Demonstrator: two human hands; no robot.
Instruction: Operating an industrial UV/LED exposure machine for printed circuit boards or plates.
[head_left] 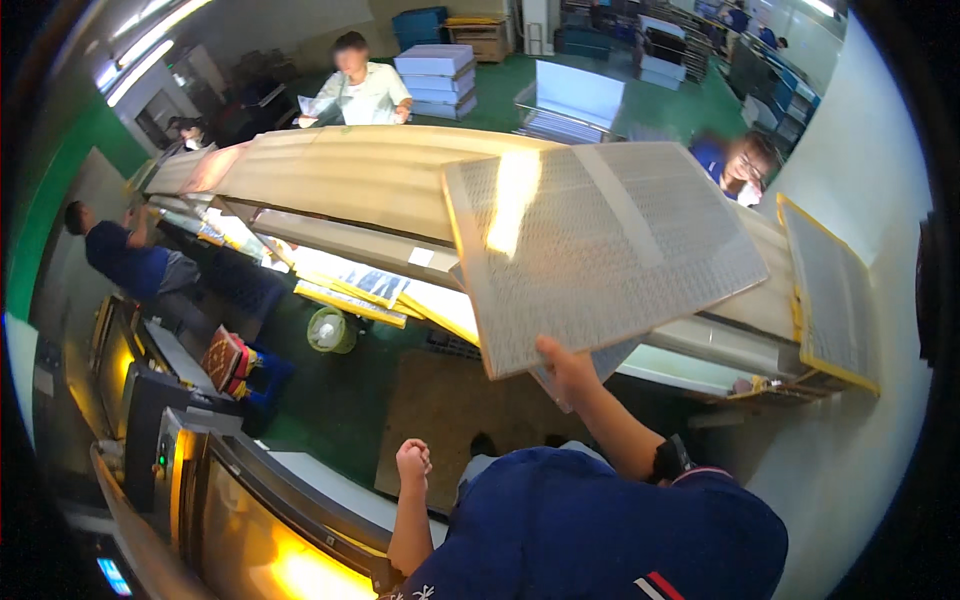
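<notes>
My right hand [566, 368] grips the near edge of a large flat grey sheet [560, 290], with the thumb on top. The sheet carries a dense fine pattern, a pale stripe and a bright glare patch, and it is tilted up in front of me. Under its near edge the corner of another bluish-grey sheet [615, 357] shows; whether my hand holds that one too, I cannot tell. My left hand [413, 460] is apart from the sheet, fingers curled into a loose fist, with nothing visible in it.
A long bench with a beige covered top [350, 175] runs across, lit yellow-edged panels [350, 300] below it. A yellow-framed panel [835, 295] leans at the right wall. Glowing machines [290, 530] stand lower left; a bin [331, 330] sits on the floor. Several people work nearby.
</notes>
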